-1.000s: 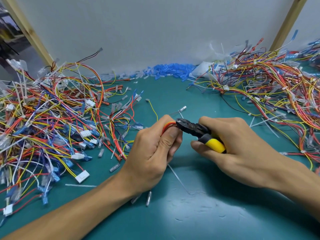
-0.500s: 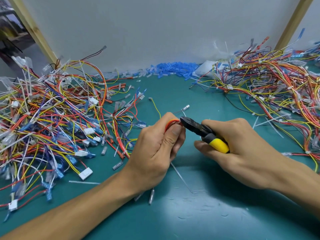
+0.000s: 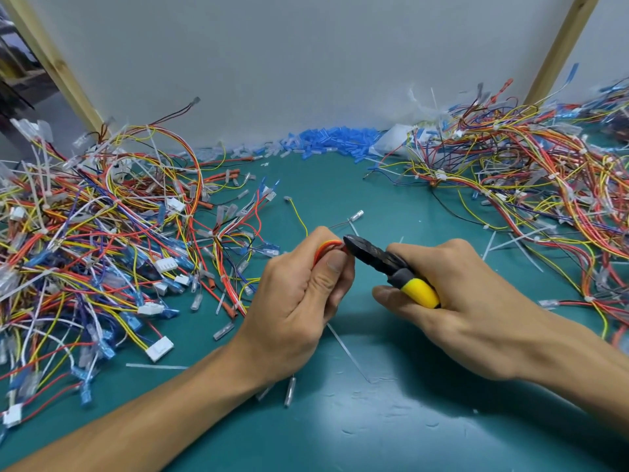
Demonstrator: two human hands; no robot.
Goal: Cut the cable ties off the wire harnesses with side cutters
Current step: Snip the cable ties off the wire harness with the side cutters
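Note:
My left hand grips a small wire harness of red, orange and yellow wires, bent into a loop above my thumb. My right hand holds side cutters with dark jaws and a yellow-and-grey handle. The jaw tips touch the looped wires right beside my left thumb. Whether a cable tie sits between the jaws is hidden. A thin yellow wire runs away behind my left hand.
A big tangle of harnesses with white connectors covers the green mat's left side, another pile the right. Blue sleeves lie along the white back wall. Cut tie pieces and loose terminals lie near my hands on the mat.
Both hands have stayed together at the mat's centre. The cutter jaws remain against the wire loop, with only a slight shift of the whole view.

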